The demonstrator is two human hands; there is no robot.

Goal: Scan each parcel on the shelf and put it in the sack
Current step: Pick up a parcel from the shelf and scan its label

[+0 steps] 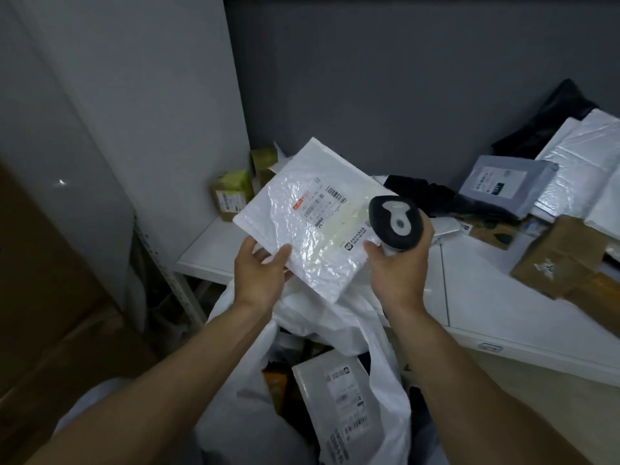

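We hold a white mailer parcel [302,236] above the open mouth of the sack [379,364], just in front of the shelf [476,273]. It lies nearly flat, label [322,206] up, turned like a diamond with one corner pointing away toward the wall. It looks nearly square, so we cannot tell its long axis. Our left hand [261,273] pinches its near-left edge, thumb on top. Our right hand [399,270] grips the scanner [397,221], whose head faces the label.
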